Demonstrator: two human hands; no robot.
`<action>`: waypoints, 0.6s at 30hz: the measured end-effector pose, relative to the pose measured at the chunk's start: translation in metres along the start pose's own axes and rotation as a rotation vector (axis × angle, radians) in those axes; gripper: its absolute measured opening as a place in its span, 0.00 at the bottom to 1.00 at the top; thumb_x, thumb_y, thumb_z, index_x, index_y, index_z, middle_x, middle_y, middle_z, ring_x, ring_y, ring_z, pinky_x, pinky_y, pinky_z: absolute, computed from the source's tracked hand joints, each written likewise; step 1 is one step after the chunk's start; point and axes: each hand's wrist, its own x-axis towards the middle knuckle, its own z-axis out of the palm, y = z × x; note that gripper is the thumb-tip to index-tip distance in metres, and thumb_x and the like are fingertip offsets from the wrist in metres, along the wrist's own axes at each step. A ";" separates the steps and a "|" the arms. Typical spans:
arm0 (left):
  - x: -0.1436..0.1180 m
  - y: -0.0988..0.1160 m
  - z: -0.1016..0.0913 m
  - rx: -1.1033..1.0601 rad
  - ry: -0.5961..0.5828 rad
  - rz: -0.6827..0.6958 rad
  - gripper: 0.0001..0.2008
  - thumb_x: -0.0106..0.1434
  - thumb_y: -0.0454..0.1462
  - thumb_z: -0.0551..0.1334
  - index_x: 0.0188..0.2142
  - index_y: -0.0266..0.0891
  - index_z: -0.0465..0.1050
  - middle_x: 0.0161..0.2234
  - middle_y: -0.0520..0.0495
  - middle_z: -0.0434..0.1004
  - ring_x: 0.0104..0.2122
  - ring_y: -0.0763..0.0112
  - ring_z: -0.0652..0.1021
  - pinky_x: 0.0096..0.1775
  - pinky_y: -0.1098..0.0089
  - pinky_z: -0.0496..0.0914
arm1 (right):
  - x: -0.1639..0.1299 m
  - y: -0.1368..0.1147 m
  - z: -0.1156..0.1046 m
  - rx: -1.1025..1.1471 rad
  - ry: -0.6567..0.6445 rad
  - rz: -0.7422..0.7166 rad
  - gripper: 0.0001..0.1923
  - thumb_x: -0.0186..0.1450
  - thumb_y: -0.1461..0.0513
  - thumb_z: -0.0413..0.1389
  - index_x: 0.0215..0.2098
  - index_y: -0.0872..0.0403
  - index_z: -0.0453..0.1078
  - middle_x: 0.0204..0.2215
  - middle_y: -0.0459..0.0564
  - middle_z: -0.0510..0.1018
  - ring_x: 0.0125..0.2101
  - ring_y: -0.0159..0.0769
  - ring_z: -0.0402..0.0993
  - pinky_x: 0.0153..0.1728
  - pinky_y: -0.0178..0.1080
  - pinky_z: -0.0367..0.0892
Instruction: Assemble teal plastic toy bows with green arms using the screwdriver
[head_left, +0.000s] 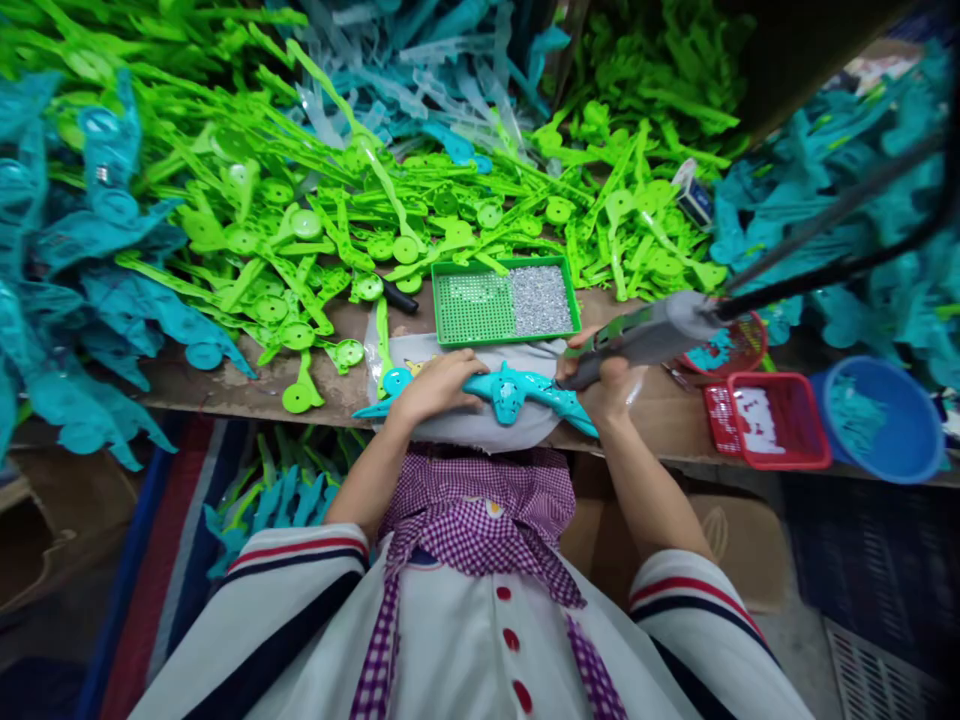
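Observation:
A turquoise plastic part (507, 394) lies lengthwise on a pale cloth (480, 432) at the front of the bench. My left hand (441, 386) is closed over its left portion, fingers pressing it from above. In my right hand (604, 388) is a grey power screwdriver (649, 332), tilted down to the left. Its tip is close to the right half of the part; whether it touches a screw I cannot see. Just behind the part sits a green tray (448, 337) with many small silver screws (541, 300) in its right half.
Heaps of lime-green plastic pieces (300, 222) cover the back of the bench. Turquoise parts (112, 270) pile up at left and right. A red basket (816, 445) and a blue bowl (919, 425) stand at right. A cable (832, 268) runs from the screwdriver to the upper right.

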 end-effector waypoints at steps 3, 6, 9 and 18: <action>-0.007 -0.003 0.012 -0.009 0.066 -0.035 0.21 0.60 0.39 0.70 0.53 0.42 0.74 0.50 0.43 0.74 0.49 0.56 0.75 0.51 0.60 0.69 | 0.004 0.007 0.000 0.003 0.013 -0.011 0.37 0.42 0.29 0.61 0.27 0.51 0.71 0.11 0.41 0.66 0.12 0.33 0.66 0.12 0.36 0.61; -0.006 -0.003 0.015 -0.039 0.092 -0.036 0.19 0.60 0.39 0.70 0.51 0.42 0.76 0.49 0.44 0.75 0.49 0.58 0.76 0.51 0.60 0.69 | 0.006 0.011 0.001 0.015 0.013 -0.032 0.37 0.43 0.29 0.61 0.28 0.51 0.72 0.12 0.40 0.66 0.12 0.32 0.66 0.13 0.36 0.62; -0.004 -0.002 0.014 -0.024 0.105 -0.041 0.19 0.60 0.40 0.70 0.51 0.42 0.76 0.49 0.44 0.76 0.49 0.58 0.76 0.51 0.59 0.70 | 0.006 0.014 0.001 0.027 0.009 -0.040 0.35 0.45 0.31 0.62 0.29 0.52 0.72 0.11 0.39 0.66 0.12 0.31 0.66 0.13 0.34 0.62; -0.006 -0.004 0.020 0.005 0.134 -0.043 0.20 0.60 0.41 0.71 0.52 0.42 0.76 0.49 0.44 0.76 0.49 0.57 0.76 0.50 0.60 0.70 | 0.007 0.023 0.002 0.061 -0.071 -0.053 0.29 0.49 0.36 0.64 0.24 0.51 0.67 0.12 0.38 0.65 0.11 0.27 0.63 0.13 0.32 0.60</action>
